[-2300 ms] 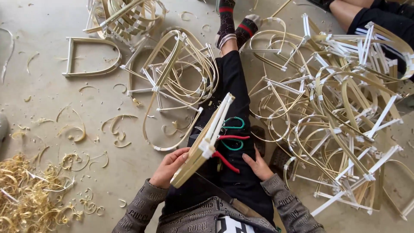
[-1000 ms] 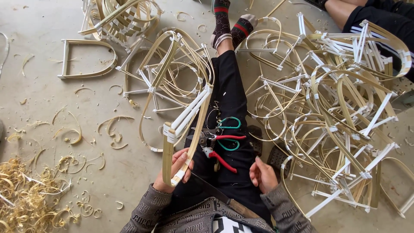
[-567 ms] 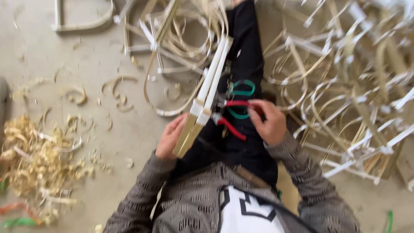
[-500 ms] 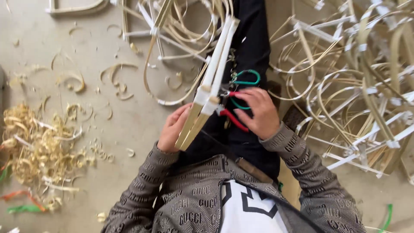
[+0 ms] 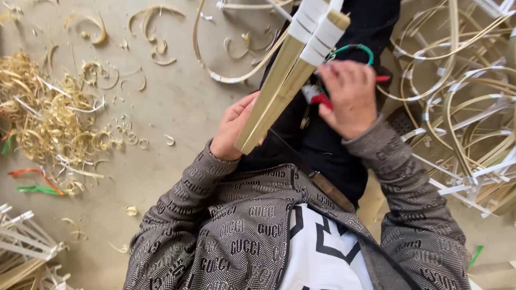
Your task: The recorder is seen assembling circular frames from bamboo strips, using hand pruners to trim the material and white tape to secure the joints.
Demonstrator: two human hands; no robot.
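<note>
Gripping the pale flat bamboo strips bound with white tape (image 5: 290, 64) over the lap, the left hand (image 5: 232, 129) was closed around them; the right hand (image 5: 350, 96) closed on red-handled pliers (image 5: 321, 98) beside them.

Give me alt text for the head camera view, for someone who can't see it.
A seated person's left hand holds a bundle of taped bamboo strips while the right hand grips red-handled scissors over the lap. Wood shavings and bent bamboo frames cover the floor.

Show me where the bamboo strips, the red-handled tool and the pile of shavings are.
bamboo strips (image 5: 279, 80), head view, middle of the bundle.
red-handled tool (image 5: 321, 99), head view, red handle.
pile of shavings (image 5: 48, 118), head view, centre of the heap.
</note>
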